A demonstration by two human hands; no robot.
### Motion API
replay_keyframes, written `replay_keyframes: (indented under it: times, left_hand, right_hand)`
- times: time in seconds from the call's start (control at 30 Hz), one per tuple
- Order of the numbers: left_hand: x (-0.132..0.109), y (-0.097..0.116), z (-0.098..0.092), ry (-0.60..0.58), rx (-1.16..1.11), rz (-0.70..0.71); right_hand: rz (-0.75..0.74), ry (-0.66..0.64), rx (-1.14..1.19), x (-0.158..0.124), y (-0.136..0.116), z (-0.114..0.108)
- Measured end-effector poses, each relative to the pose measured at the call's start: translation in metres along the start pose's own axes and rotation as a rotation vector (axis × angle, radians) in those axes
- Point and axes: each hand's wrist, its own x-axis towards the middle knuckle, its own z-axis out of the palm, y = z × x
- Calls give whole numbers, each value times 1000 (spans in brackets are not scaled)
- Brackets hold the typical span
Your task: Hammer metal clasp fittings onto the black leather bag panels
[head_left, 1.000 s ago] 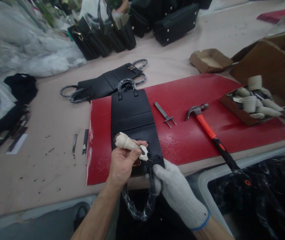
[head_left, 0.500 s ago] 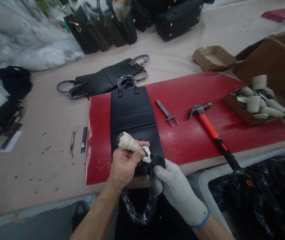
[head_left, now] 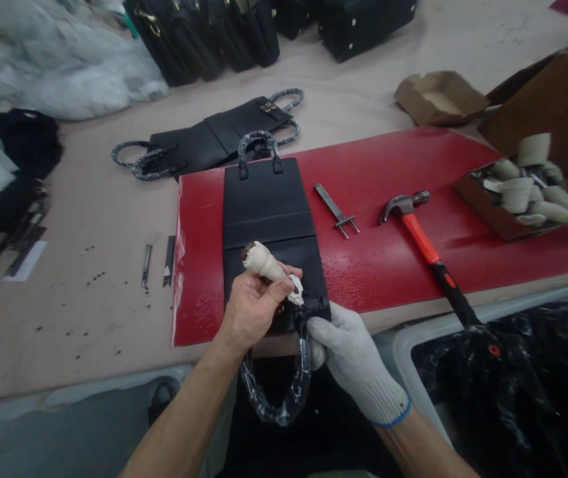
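On red board (head_left: pixel 383 265), black bag (head_left: pixel 268 199) lies, its near handle (head_left: pixel 278 413) hanging past tabletop (head_left: pixel 99 206) edge. Left hand (head_left: pixel 254 307), bare, grips wrapped tool (head_left: pixel 266 261), white end close to bag. Right hand (head_left: pixel 351 342), gloved, pinches bag near handle base. Pronged tool (head_left: pixel 334 208) and hammer (head_left: pixel 422 240) lie to right of bag.

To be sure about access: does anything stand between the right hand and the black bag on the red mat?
Only the white glove it wears: the right hand holds the black bag at its near right corner. Nothing else visible is between; the hammer lies apart.
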Motion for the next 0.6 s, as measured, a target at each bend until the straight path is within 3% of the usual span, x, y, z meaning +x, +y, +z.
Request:
replay_keyframes:
  times: [0.33, 0.5, 0.6]
  left_hand:
    - [-5, 1, 5, -25, 150, 102]
    - [-5, -3, 8, -40, 257, 123]
    - [-6, -8, 11, -52, 301, 152]
  right_hand:
    - [-14, -10, -26, 2, 2, -1]
    - [23, 215, -130, -8, -4, 9]
    - [87, 224, -123, -17, -4, 14]
